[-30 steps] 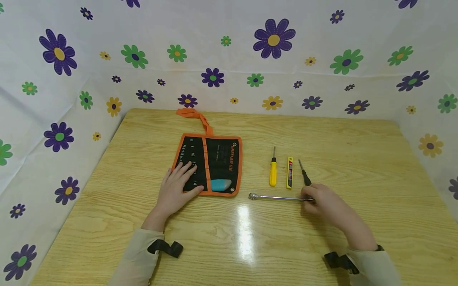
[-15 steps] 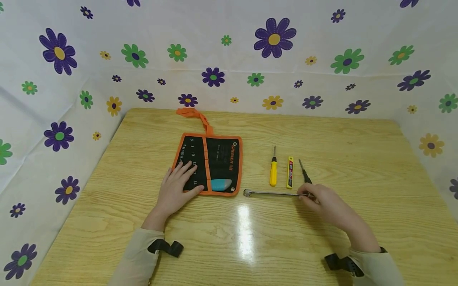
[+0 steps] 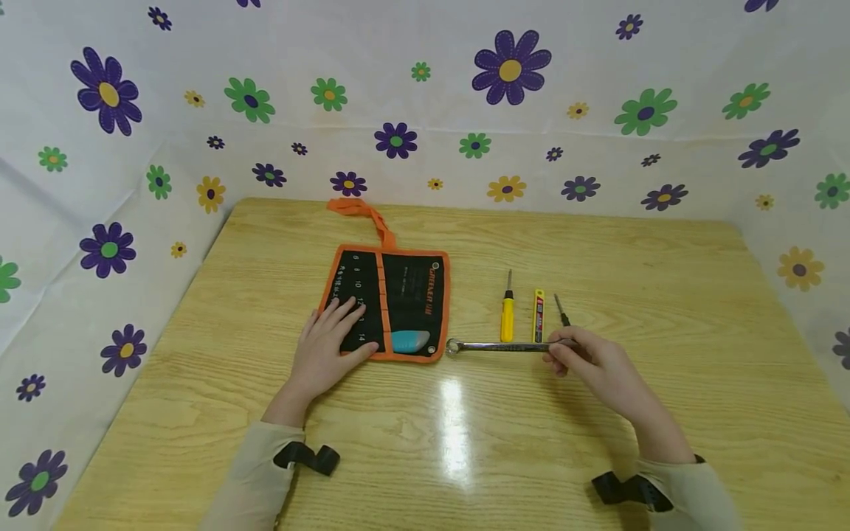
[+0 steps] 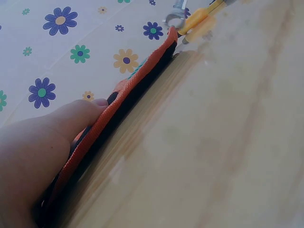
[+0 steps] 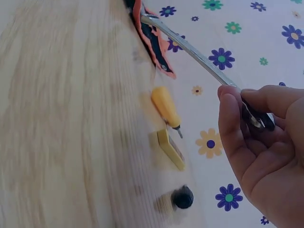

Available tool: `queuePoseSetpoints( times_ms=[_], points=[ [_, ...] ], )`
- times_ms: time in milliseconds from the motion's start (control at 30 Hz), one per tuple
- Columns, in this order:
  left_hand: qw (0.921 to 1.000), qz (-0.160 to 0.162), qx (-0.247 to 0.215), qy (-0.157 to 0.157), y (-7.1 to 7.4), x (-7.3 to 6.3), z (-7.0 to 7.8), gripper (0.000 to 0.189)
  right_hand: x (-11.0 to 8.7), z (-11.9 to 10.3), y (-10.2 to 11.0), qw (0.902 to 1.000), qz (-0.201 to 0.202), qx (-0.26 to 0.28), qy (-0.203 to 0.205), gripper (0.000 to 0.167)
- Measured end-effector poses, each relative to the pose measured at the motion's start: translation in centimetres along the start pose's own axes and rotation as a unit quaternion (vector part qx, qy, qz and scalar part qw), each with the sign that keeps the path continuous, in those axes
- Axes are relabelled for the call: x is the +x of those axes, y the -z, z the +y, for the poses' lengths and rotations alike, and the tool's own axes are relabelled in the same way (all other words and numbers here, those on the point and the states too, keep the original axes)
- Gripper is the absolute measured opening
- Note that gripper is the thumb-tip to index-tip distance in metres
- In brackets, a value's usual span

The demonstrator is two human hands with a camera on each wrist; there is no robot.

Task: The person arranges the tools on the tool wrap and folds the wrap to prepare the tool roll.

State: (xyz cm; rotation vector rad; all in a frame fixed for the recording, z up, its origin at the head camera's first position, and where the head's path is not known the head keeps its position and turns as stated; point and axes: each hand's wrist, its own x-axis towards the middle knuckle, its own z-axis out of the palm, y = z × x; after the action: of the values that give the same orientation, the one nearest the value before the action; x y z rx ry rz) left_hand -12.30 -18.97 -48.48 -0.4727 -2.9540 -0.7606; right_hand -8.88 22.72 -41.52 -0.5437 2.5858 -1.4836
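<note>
My right hand pinches a chrome combination wrench near one end between thumb and fingers. The wrench lies sideways in the head view, its ring end close to the near right corner of a black tool pouch with orange trim. In the right wrist view the wrench shaft slants up from the fingertips toward the pouch, above the tabletop. My left hand rests flat on the pouch's lower left part, fingers spread. A teal and grey handle pokes out of one pouch pocket.
Right of the pouch lie a yellow-handled screwdriver, a narrow yellow box and a black screwdriver whose handle is hidden by my right hand. An orange strap trails to the table's back edge. Flowered cloth hangs behind.
My right hand has lifted the wrench and brought it slightly left and away from me, its ring end now close to the pouch corner. The left hand stays put.
</note>
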Motion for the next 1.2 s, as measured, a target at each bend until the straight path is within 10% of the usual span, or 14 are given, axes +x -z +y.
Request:
queuePoseSetpoints(
  times_ms=[700, 1200],
  points=[
    [0.9999, -0.008, 0.003, 0.008, 0.3, 0.1, 0.2, 0.075, 6.1, -0.7, -4.9, 0.9735, 0.011, 0.207, -0.096, 0.026],
    [0.9999, -0.011, 0.0, 0.011, 0.3, 0.1, 0.2, 0.074, 8.4, -2.1, -6.9, 0.9941, 0.027, 0.04, -0.098, 0.023]
  ],
)
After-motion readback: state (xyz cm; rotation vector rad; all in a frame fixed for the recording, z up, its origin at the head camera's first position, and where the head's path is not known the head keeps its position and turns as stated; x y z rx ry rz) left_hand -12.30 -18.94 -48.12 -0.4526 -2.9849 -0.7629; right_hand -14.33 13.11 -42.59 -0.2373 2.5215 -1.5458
